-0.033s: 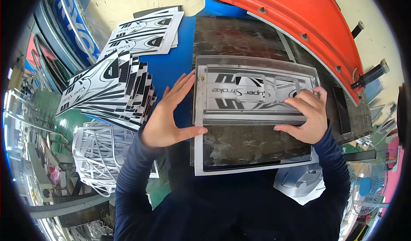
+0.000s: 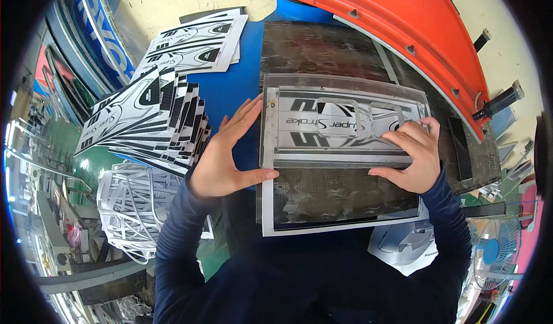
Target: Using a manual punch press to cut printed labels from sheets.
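Both hands press flat on a clear plastic template (image 2: 345,125) covering a printed decal sheet on the dark surface (image 2: 322,53): left hand (image 2: 227,154) at its left edge, right hand (image 2: 412,157) on its lower right, neither grip clenched.

The tabletop (image 2: 242,88) has a blue surface that shows in the upper middle of the frame, between the piles of sheets and a dark slab. That dark worn board (image 2: 322,53) lies flat on it, filling the centre and reaching toward the right. On the board rests a clear plastic plate (image 2: 345,125) with a black-and-white printed sheet under it – a second white-edged sheet (image 2: 340,223) juts out at the lower centre. At centre left a fanned stack of printed decal sheets (image 2: 150,122) lies on the blue surface, and a smaller stack (image 2: 196,42) sits just above it, toward the upper left
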Available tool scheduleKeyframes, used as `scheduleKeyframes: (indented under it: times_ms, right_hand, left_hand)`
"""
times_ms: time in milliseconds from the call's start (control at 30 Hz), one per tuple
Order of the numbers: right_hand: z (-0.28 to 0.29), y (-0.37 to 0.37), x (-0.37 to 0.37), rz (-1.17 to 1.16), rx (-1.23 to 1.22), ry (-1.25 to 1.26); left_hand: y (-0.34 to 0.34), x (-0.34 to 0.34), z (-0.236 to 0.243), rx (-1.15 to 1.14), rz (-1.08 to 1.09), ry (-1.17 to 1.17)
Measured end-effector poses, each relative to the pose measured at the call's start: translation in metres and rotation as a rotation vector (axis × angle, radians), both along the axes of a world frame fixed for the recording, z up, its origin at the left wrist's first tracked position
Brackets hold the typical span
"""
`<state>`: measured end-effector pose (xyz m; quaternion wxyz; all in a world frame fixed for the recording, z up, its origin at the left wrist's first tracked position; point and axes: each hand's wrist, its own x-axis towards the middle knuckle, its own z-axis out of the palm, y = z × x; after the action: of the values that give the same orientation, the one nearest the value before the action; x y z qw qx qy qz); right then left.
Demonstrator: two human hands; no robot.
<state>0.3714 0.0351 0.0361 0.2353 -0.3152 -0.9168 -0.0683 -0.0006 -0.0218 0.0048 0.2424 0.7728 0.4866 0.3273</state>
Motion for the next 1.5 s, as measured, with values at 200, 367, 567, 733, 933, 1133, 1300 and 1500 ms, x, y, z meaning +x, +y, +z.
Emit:
scheduleKeyframes:
  times_ms: [200,367,567,733,933,1133,1300,1500]
  right_hand:
    - [-0.007,0.001,-0.006,-0.003,-0.02,0.022]
    - [-0.009,0.0,-0.006,-0.025,-0.039,0.008]
    - [-0.009,0.0,-0.008,-0.044,-0.059,0.017]
    - [-0.003,0.001,-0.006,-0.051,-0.08,-0.049]
    - [0.002,0.0,0.046,-0.233,-0.24,0.031]
    - [-0.021,0.005,0.077,-0.168,-0.427,0.13]
    - [-0.022,0.005,0.077,-0.153,-0.454,0.188]
    - [-0.021,0.005,0.075,-0.165,-0.463,0.189]
  left_hand:
    - [-0.001,-0.004,-0.002,-0.06,0.035,-0.037]
    - [-0.001,-0.003,-0.001,-0.089,0.045,-0.033]
    - [-0.001,-0.003,-0.002,-0.097,0.049,-0.039]
    - [-0.002,-0.003,-0.005,-0.115,0.066,-0.035]
    - [0.002,-0.001,-0.008,-0.143,0.032,-0.178]
    - [0.006,-0.001,-0.011,-0.171,0.022,-0.207]
    - [0.007,0.0,-0.013,-0.225,0.012,-0.355]
    - [0.008,-0.002,-0.015,-0.208,0.012,-0.354]
